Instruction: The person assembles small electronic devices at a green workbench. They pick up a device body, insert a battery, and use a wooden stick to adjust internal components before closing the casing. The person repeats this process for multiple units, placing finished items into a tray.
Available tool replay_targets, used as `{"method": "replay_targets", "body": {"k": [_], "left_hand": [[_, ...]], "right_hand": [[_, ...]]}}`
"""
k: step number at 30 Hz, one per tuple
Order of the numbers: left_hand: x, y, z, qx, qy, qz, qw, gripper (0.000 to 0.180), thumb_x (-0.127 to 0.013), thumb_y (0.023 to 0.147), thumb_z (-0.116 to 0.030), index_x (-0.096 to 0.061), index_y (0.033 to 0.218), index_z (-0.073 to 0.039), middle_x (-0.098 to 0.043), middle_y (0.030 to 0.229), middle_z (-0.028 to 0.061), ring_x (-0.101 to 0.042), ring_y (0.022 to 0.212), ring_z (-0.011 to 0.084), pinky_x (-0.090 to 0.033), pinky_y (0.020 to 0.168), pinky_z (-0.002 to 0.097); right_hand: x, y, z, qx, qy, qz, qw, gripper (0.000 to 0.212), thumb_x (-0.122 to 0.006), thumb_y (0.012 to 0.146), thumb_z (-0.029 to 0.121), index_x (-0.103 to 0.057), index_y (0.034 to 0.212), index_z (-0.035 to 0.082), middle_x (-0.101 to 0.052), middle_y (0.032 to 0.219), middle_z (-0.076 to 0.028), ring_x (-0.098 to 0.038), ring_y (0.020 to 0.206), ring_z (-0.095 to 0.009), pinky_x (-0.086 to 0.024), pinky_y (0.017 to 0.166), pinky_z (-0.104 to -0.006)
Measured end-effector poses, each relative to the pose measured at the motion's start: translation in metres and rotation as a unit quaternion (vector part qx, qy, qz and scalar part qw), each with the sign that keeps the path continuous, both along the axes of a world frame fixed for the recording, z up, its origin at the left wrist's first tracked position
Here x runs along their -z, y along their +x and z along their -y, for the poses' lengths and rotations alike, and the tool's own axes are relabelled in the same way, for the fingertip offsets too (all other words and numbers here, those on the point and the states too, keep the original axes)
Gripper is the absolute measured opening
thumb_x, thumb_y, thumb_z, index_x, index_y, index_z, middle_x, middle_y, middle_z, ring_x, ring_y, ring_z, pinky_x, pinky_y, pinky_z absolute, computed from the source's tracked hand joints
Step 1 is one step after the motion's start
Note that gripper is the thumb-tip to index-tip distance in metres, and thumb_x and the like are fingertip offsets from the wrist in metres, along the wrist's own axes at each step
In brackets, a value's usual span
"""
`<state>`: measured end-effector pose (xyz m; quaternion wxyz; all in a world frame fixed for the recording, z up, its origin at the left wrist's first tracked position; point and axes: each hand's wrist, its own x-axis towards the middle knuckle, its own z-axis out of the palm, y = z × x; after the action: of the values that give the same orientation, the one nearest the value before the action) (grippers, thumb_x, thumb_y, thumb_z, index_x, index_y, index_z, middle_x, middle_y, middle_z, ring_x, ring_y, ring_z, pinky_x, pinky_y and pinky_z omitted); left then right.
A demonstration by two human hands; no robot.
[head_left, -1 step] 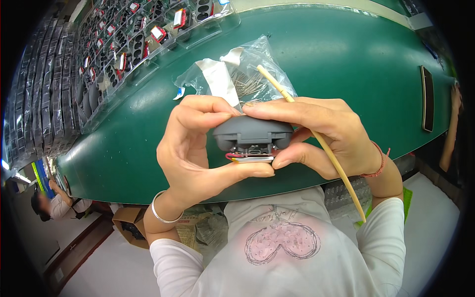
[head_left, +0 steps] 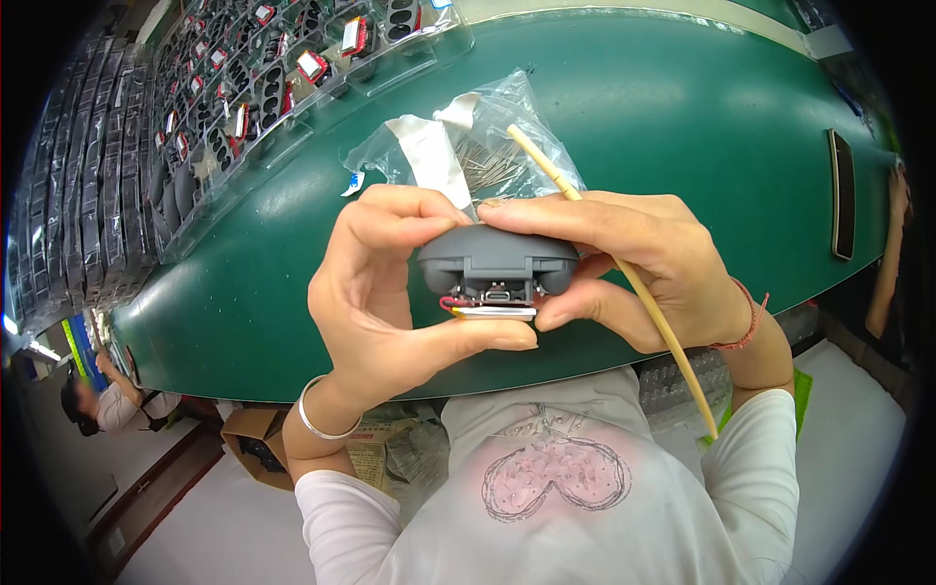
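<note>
A dark grey rounded plastic housing (head_left: 499, 255) is held up between both hands, over the near edge of the green table. Its open side shows a small port on a circuit board, red wires and a flat silver battery (head_left: 497, 313) underneath. My left hand (head_left: 385, 283) is closed on it, thumb under the battery and fingertips at the upper left. My right hand (head_left: 624, 258) grips the right side with forefinger on top and thumb below. A thin wooden stick (head_left: 648, 297) is also tucked in the right hand, slanting from upper left to lower right.
Behind the hands lies a clear plastic bag (head_left: 526, 107) with thin metal pins (head_left: 492, 166) and a white strip. Clear trays (head_left: 322, 97) of dark parts stand far left, beside stacked trays (head_left: 83, 175). A phone-like slab (head_left: 841, 195) lies at right. Another person (head_left: 112, 400) is at far left.
The housing has tilted slightly, so the port and board show a little more plainly. Both hands keep their grip, and the stick has shifted only a trace.
</note>
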<state>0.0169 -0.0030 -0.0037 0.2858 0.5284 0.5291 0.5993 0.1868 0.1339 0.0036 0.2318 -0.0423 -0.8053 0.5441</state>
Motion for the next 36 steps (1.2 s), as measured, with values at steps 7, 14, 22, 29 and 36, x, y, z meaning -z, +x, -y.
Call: {"method": "replay_targets", "body": {"k": [7, 14, 22, 29, 36], "left_hand": [[-0.013, -0.002, 0.001, 0.027, -0.088, -0.032, 0.995, 0.06, -0.092, 0.053, -0.006, -0.057, 0.102, 0.002, -0.056, 0.102, 0.0115, -0.057, 0.095, 0.0174, -0.047, 0.087, 0.0306], [-0.021, -0.005, 0.002, 0.045, -0.043, -0.127, 0.99, 0.048, -0.091, 0.055, -0.008, -0.061, 0.091, 0.002, -0.06, 0.086, 0.0093, -0.059, 0.075, 0.0151, -0.051, 0.065, 0.0268], [-0.021, -0.019, 0.007, 0.001, -0.039, -0.031, 0.999, 0.052, -0.09, 0.053, -0.002, -0.059, 0.094, 0.001, -0.057, 0.088, 0.0085, -0.057, 0.076, 0.0127, -0.049, 0.07, 0.0244], [-0.018, -0.033, 0.004, -0.066, -0.042, 0.065, 0.995, 0.05, -0.086, 0.059, 0.002, -0.055, 0.097, 0.004, -0.055, 0.089, 0.0073, -0.059, 0.078, 0.0104, -0.05, 0.071, 0.0209], [-0.015, -0.029, 0.002, -0.062, -0.057, 0.072, 0.994, 0.048, -0.086, 0.06, 0.001, -0.056, 0.096, 0.004, -0.055, 0.088, 0.0065, -0.057, 0.08, 0.0101, -0.048, 0.072, 0.0225]], "right_hand": [[0.007, 0.0, -0.002, 0.019, 0.062, -0.036, 0.997, 0.048, -0.072, 0.073, 0.002, -0.06, 0.12, 0.003, -0.068, 0.104, -0.013, -0.066, 0.078, -0.027, -0.054, 0.067, -0.0311], [0.011, 0.003, 0.002, -0.014, 0.044, -0.042, 0.998, 0.04, -0.07, 0.077, 0.003, -0.062, 0.116, 0.003, -0.068, 0.097, -0.012, -0.067, 0.074, -0.025, -0.055, 0.063, -0.0296], [0.007, -0.009, 0.001, 0.06, 0.067, -0.029, 0.996, 0.03, -0.074, 0.074, 0.009, -0.065, 0.102, 0.003, -0.067, 0.081, -0.01, -0.065, 0.067, -0.023, -0.052, 0.06, -0.0289], [0.02, -0.025, -0.003, 0.117, 0.32, 0.081, 0.936, 0.032, -0.073, 0.068, 0.001, -0.06, 0.098, 0.004, -0.057, 0.087, -0.008, -0.056, 0.078, -0.027, -0.047, 0.065, -0.0372], [0.031, -0.032, -0.006, 0.112, 0.341, 0.082, 0.93, 0.015, -0.063, 0.069, 0.004, -0.053, 0.08, 0.003, -0.052, 0.082, -0.009, -0.054, 0.079, -0.027, -0.048, 0.065, -0.036]]}}
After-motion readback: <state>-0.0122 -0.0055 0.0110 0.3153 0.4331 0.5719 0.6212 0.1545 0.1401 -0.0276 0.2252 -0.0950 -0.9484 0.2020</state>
